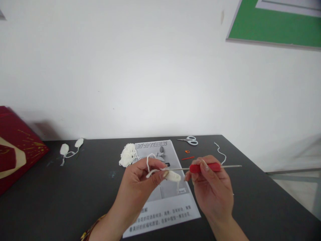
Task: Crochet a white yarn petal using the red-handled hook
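My left hand (140,182) pinches a small cream crocheted piece (173,175), with white yarn looped over its fingers. My right hand (213,187) grips a crochet hook with a red handle (205,167); the metal tip points left into the crocheted piece. Both hands hover above a printed instruction sheet (170,207) lying on the dark table (75,201). A loose bundle of white yarn (127,154) rests at the sheet's upper left corner.
Small scissors (189,140) lie behind the sheet, with a tiny orange marker (187,151) and a red needle (188,157) beside them. Two finished cream petals (70,148) sit at the far left. A red box (15,150) stands at the left edge. A white yarn scrap (220,152) lies at right.
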Demonstrator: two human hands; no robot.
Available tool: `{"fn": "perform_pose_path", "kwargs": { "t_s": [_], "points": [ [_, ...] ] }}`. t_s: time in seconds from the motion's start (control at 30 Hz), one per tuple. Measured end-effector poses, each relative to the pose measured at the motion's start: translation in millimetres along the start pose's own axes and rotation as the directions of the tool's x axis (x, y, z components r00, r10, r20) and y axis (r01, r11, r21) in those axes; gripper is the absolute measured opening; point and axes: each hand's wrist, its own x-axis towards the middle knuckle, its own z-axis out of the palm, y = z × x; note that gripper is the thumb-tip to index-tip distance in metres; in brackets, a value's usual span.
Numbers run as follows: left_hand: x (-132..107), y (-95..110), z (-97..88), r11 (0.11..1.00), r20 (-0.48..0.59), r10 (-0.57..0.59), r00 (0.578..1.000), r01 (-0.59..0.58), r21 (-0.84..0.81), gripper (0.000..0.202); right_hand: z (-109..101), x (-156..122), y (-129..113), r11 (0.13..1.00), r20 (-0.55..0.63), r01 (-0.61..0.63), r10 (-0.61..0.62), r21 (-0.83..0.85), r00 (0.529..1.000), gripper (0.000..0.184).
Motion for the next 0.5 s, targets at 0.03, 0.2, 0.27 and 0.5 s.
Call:
{"fn": "perform_pose_path", "kwargs": {
  "t_s": [0.03, 0.2, 0.27, 0.5],
  "points": [
    [0.2, -0.1, 0.0, 1.0, -0.005, -0.007, 1.0, 0.007, -0.007, 0.014, 0.4, -0.3, -0.2, 1.0, 0.002, 0.004, -0.004, 0.002, 1.0, 0.005],
    [0.7, -0.9, 0.0, 0.999, 0.001, -0.021, 1.0, 0.021, -0.03, 0.013, 1.4, -1.1, -0.3, 1.0, -0.009, 0.017, -0.018, -0.017, 1.0, 0.003],
    [0.5, -0.8, 0.2, 0.999, 0.006, -0.017, 1.0, 0.018, -0.036, 0.012, 1.1, -1.1, 0.2, 0.999, -0.007, 0.017, -0.017, -0.027, 1.0, 0.004],
    [-0.5, 1.6, 3.7, 1.0, -0.02, -0.01, 1.0, 0.01, -0.014, 0.011, 0.6, -1.8, 0.7, 0.999, 0.014, 0.02, -0.019, -0.035, 1.0, 0.006]
  ]
}}
